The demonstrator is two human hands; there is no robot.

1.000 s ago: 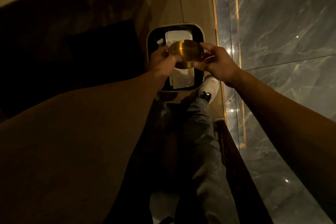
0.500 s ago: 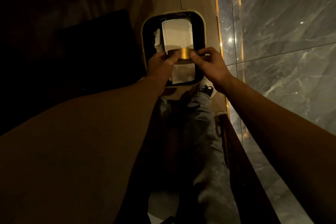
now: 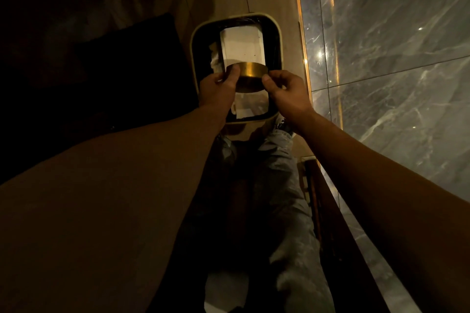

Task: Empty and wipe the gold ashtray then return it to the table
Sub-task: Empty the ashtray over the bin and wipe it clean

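The gold ashtray's point(image 3: 250, 76) inside faces away (unseen); the bin's point(image 3: 278, 40) depths are dark.

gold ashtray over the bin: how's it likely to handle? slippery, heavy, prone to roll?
The gold ashtray looks like polished metal with a smooth sheen, so probably stiff and somewhat slippery; both the left hand and right hand pinch its sides. Its round wall suggests it could roll if dropped on edge. Likely fairly heavy for its size.
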